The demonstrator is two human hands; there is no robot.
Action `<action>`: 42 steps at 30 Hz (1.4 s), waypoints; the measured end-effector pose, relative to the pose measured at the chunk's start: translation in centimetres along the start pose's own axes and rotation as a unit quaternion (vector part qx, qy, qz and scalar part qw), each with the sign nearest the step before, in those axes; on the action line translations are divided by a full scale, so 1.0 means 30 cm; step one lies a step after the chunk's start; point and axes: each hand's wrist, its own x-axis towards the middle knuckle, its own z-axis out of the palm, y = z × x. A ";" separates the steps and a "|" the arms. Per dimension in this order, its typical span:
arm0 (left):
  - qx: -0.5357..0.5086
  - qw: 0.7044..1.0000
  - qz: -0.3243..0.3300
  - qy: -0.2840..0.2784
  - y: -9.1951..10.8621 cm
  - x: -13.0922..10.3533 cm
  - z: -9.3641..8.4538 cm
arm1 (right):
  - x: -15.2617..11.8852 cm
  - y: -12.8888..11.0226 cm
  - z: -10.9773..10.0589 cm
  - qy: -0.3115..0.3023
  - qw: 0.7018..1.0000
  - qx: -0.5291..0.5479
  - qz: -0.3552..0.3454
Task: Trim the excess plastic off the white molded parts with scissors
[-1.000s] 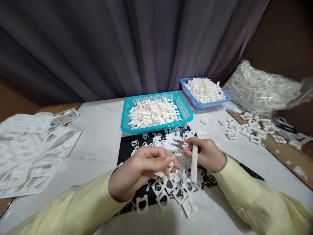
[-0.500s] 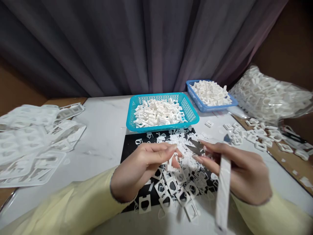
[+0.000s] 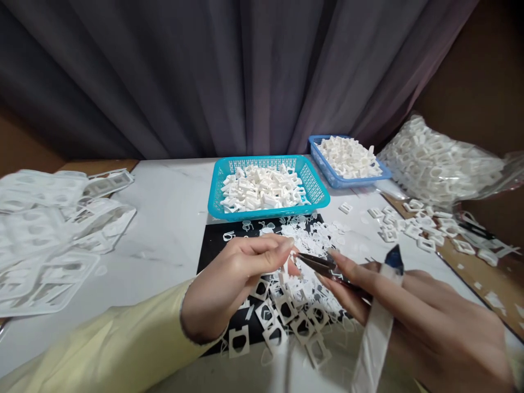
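My left hand [image 3: 237,278] pinches a small white plastic part [image 3: 291,266] between thumb and fingers, above a black mat [image 3: 213,240] littered with white plastic offcuts [image 3: 286,311]. My right hand [image 3: 409,311] grips small metal snips [image 3: 317,263], their blades pointing left and touching the part at my left fingertips. A white band [image 3: 374,338] hangs from the snips across my right hand. Both sleeves are pale yellow.
A teal basket [image 3: 315,188] of white parts stands behind the mat, a blue basket [image 3: 319,150] further back right. A clear bag of parts [image 3: 438,164] lies at the right, loose parts [image 3: 413,226] beside it. Empty white plastic frames [image 3: 53,229] pile up at the left.
My right hand has come lower and closer to the camera, and the snips' blades have moved in to meet the part. My left hand has stayed almost still.
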 end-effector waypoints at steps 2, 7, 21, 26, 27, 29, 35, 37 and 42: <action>0.003 1.000 0.002 0.002 -0.002 -0.003 0.000 | -0.010 -0.004 0.011 0.002 1.000 -0.004 0.004; 0.005 1.000 0.000 0.001 -0.005 -0.002 -0.001 | 0.005 -0.010 0.018 -0.011 0.999 -0.036 -0.025; 0.022 1.000 0.002 -0.018 -0.016 0.000 -0.005 | 0.054 0.015 -0.039 -0.040 0.998 0.016 -0.042; 0.027 0.999 -0.014 -0.024 -0.009 0.004 -0.003 | 0.055 0.009 -0.042 -0.056 0.997 0.037 -0.032; 0.030 0.999 -0.016 -0.024 -0.007 0.004 -0.003 | 0.050 0.007 -0.038 -0.058 0.997 0.044 -0.025; 0.038 0.999 -0.019 -0.026 -0.005 0.003 -0.002 | 0.043 0.004 -0.031 -0.061 0.997 0.053 -0.020; 0.063 0.997 -0.024 -0.027 -0.008 -0.004 -0.005 | 0.045 0.010 -0.037 -0.076 0.994 0.075 -0.029; 0.078 0.996 -0.020 -0.030 -0.008 -0.001 -0.006 | 0.050 0.019 -0.039 -0.083 0.992 0.094 -0.032; 0.102 0.992 -0.023 -0.078 0.002 0.012 -0.013 | 0.063 0.060 -0.030 -0.112 0.975 0.190 -0.029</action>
